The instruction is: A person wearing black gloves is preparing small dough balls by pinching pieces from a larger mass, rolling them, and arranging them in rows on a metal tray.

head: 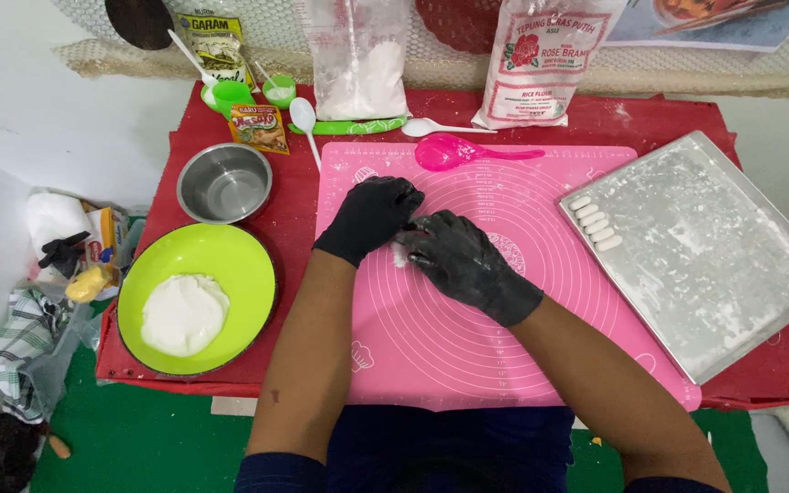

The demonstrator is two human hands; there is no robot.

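both gloved hands' fingers (431, 239) press white dough (400, 256) between them.

Steel bowl (225, 183) and green bowl of white dough (196, 298) at table's left edge; floured tray (714, 265) at right edge.

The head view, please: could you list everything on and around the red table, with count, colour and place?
Baking mat: one, pink, table centre.
Dough piece: one, white, on the mat between the hands.
Metal tray: one, silver and floured, right.
Shaped dough pieces: about six, white, in a row at the tray's left edge.
Green bowl: one, front left, holding white dough.
Steel bowl: one, empty, behind the green bowl.
Pink scoop: one, mat's far edge.
White spoons: two, near the back.
Flour bags: two, back edge.
Left hand: black glove, on the dough piece.
Right hand: black glove, on the dough piece.
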